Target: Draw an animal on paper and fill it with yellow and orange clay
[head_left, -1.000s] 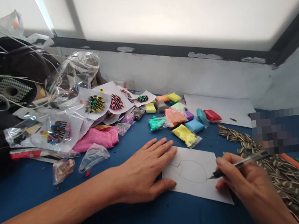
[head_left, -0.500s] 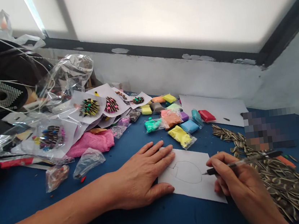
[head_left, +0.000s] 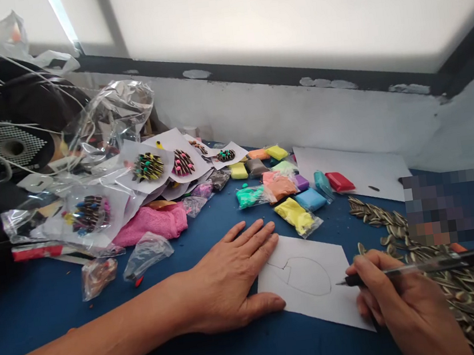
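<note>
My left hand lies flat with fingers stretched over the left side of a small white sheet of paper. A thin pen outline, rounded with a notch at its upper left, is drawn on the paper. My right hand grips a black pen with a clear barrel. The pen's tip points left, just right of the outline; whether it touches the paper I cannot tell. Beside and partly behind my right hand lies a spread of striped sunflower seeds.
Small packets of coloured clay, such as a yellow packet and a red packet, lie behind the paper. Left are a pink cloth, plastic bags and papers with seed-and-clay figures. Another white sheet lies by the wall.
My right hand and the pen have shifted slightly right, so the tip now sits off the outline's right edge. My left hand stays flat on the paper. The whole view has turned slightly.
</note>
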`<state>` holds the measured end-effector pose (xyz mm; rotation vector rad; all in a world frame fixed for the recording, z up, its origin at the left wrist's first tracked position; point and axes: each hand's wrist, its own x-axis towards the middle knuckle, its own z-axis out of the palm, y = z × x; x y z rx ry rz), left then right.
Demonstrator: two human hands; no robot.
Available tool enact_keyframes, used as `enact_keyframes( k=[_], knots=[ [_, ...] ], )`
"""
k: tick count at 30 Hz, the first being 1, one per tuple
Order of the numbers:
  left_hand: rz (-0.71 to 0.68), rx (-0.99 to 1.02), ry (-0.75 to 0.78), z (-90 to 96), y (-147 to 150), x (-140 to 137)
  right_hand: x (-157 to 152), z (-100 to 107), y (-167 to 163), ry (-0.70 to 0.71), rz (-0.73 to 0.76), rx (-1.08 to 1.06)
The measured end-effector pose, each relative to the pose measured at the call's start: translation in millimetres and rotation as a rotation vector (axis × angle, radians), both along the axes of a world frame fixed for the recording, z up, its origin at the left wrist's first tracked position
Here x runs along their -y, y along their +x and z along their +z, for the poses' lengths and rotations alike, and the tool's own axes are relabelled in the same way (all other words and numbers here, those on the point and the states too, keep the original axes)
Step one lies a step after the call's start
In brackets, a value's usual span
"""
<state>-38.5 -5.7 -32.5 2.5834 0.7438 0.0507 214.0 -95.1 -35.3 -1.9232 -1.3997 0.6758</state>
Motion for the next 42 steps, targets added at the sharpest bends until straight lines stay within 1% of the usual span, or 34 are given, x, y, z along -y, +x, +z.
enact_keyframes(
  k=[7, 11, 14, 21, 26, 32, 34, 38, 42],
  knots=[
    [-0.005, 0.056, 0.041, -6.6, -3.1, -0.1, -3.7, 1.5, 2.5, 0.017, 0.092, 0.078],
    [-0.002, 0.059, 0.043, -4.1, -2.8, 0.6, -3.5, 2.0, 4.1, 0.02, 0.124, 0.105],
    [-0.002, 0.039, 0.024, -0.8, -1.2, 0.4, -2.0, 2.1, 4.6, 0.05, 0.137, 0.15],
    [-0.011, 0.023, 0.0, 1.9, -0.3, -0.7, -2.6, 4.6, 2.2, 0.137, 0.137, 0.358],
    [-0.003, 0.032, -0.004, 2.2, -0.3, -0.7, -2.2, 5.2, 2.2, 0.137, 0.129, 0.352],
    [0.001, 0.007, -0.001, 2.5, 0.5, -0.8, 0.8, 1.8, 2.9, 0.054, 0.097, 0.212],
    [0.0, 0.02, 0.008, 1.3, 0.2, -0.7, 0.7, 2.9, 1.1, 0.077, 0.108, 0.226],
    [-0.007, 0.05, 0.024, -0.8, -0.9, -0.8, 0.2, 6.8, -4.7, 0.168, 0.138, 0.333],
    [-0.017, 0.042, 0.026, -1.2, -1.1, -1.7, 1.1, 8.4, -6.5, 0.185, 0.133, 0.344]
  ],
)
